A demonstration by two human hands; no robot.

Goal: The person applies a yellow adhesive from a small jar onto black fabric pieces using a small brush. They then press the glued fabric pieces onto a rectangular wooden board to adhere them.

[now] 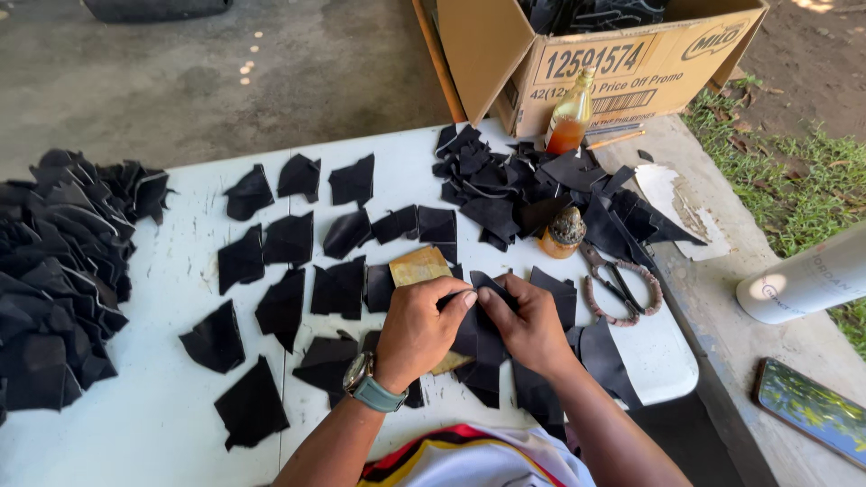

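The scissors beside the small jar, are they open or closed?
Closed: the scissors lie flat on the white table, blades together, pointing away from the wrapped handles.

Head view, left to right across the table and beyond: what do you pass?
Heap of black pieces → spread-out black pieces → left hand → right hand → scissors → white cylinder.

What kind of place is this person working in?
Probably an outdoor, makeshift craft workspace. A white folding table stands on bare concrete beside green grass, and both hands, left and right, press a flat black leather-like piece among many like it, near rope-wrapped metal scissors.
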